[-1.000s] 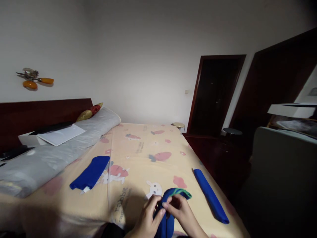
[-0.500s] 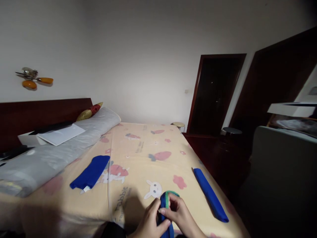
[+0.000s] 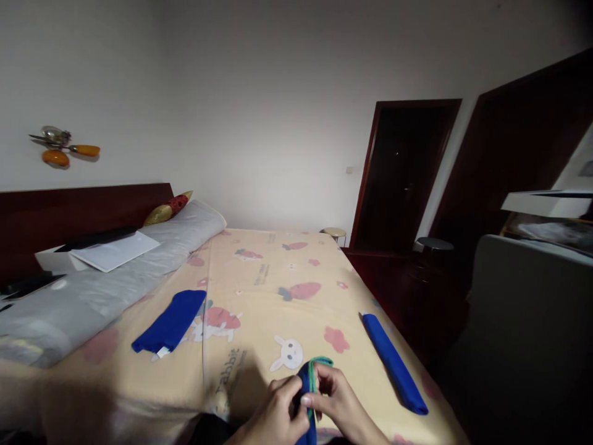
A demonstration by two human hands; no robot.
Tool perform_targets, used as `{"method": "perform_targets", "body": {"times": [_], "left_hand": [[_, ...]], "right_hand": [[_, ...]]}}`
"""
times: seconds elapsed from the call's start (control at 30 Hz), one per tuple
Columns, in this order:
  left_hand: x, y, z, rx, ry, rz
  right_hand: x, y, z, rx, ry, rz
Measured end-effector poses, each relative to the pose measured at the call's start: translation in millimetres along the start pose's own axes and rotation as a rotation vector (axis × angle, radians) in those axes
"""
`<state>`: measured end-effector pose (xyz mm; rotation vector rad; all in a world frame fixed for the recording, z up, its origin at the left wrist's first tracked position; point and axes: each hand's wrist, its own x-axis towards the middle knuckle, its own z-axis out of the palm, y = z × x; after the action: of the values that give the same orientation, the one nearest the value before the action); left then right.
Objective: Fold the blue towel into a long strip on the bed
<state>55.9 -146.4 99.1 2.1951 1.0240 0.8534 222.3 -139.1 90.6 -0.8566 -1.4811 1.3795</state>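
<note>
Close to my body, a blue fabric strip with green edging (image 3: pixel 304 373) is held between both hands at the bottom of the view. My left hand (image 3: pixel 280 411) is closed on its left side, fingers curled in. From the right, my right hand (image 3: pixel 336 398) pinches the green-edged part between thumb and fingers. The strip loops over at the top, and its lower end runs down out of view. A flat blue cloth piece with a white tag (image 3: pixel 171 321) lies to the left on the bed. Over to the right lies a long, narrow blue bundle (image 3: pixel 393 364).
The bed (image 3: pixel 259 253) has a cream sheet printed with rabbits and carrots. Along the headboard (image 3: pixel 83 207) are a grey rolled mat (image 3: pixel 115 290) and a white flat box (image 3: pixel 115 250). Two stools, a dark door (image 3: pixel 407 179) and a grey chair back (image 3: pixel 523 321) stand beyond.
The green-edged strip has shifted slightly under my fingers, with its looped top now leaning more to the right. My left hand has moved a little left and down. The other blue pieces stay put.
</note>
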Motion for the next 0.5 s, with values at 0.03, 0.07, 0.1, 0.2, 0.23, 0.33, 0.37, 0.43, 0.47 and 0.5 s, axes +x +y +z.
{"method": "perform_targets", "body": {"times": [0.03, 0.07, 0.1, 0.2, 0.23, 0.33, 0.37, 0.43, 0.47, 0.5], "left_hand": [[0, -2, 1, 0.032, -0.002, -0.014], [-1, -4, 2, 0.054, -0.004, -0.024], [-1, -6, 4, 0.064, -0.004, -0.029], [-1, -8, 4, 0.061, 0.012, -0.036], [0, -7, 3, 0.056, 0.018, -0.044], [6, -6, -7, 0.049, 0.089, -0.117], [9, -7, -13, 0.037, 0.125, -0.145], [15, -12, -26, -0.007, 0.213, -0.181], [18, -17, -33, -0.034, 0.256, -0.189], [21, -22, -41, -0.056, 0.298, -0.193]], "right_hand": [[0, 2, 0, -0.003, -0.001, 0.004], [0, 3, 1, -0.006, -0.003, 0.009], [0, 4, 1, -0.008, -0.005, 0.014], [0, 3, 3, -0.006, -0.017, 0.036], [0, 2, 3, -0.005, -0.023, 0.046], [1, -7, 0, -0.045, 0.002, 0.048], [2, -10, -3, -0.067, 0.036, 0.041], [3, -19, -11, -0.111, 0.143, 0.024], [4, -23, -17, -0.127, 0.208, 0.019], [4, -28, -24, -0.139, 0.271, 0.016]]}}
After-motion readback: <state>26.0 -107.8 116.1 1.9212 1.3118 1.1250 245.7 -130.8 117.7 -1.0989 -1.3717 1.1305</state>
